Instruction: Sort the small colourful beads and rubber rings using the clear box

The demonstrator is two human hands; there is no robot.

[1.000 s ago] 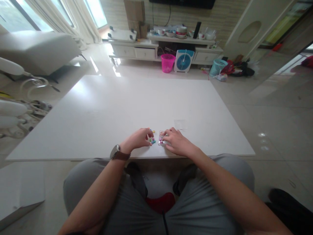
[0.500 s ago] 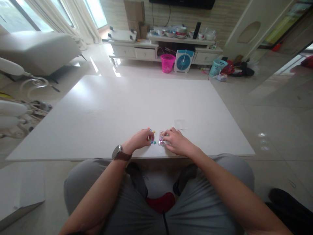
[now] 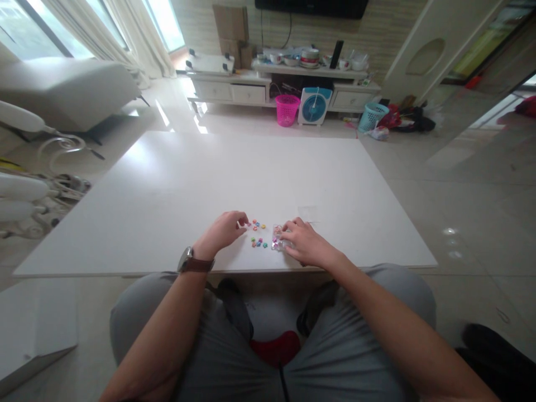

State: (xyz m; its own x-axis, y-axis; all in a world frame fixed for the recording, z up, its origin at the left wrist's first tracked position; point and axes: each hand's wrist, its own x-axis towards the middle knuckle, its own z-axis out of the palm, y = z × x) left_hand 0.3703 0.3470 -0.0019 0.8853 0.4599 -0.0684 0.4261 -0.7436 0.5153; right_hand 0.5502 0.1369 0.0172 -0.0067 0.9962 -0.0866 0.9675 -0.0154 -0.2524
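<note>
Several small coloured flower-shaped pieces (image 3: 259, 243) lie on the white table (image 3: 234, 173) in two loose groups. My left hand (image 3: 226, 230), with a watch at its wrist, is just left of the farther group (image 3: 255, 225). Its thumb and forefinger are apart, with a pink piece (image 3: 248, 224) by the fingertips. To the right, a small clear plastic box (image 3: 274, 245) holds more pieces, pink and orange among them. My right hand (image 3: 305, 241) curls its fingers over the box's right part and grips it, hiding some of its contents.
A thin clear square lid or sheet (image 3: 307, 213) lies beyond my right hand. The table's near edge runs just in front of my knees. Across the floor stand a pink basket (image 3: 287, 110), a blue fan (image 3: 314, 106) and a low cabinet (image 3: 249, 93) with dishes on top.
My left hand has moved left and slightly away from me, off the nearer pieces, and its fingers have parted. The pieces it covered now show. My right hand stays at the box.
</note>
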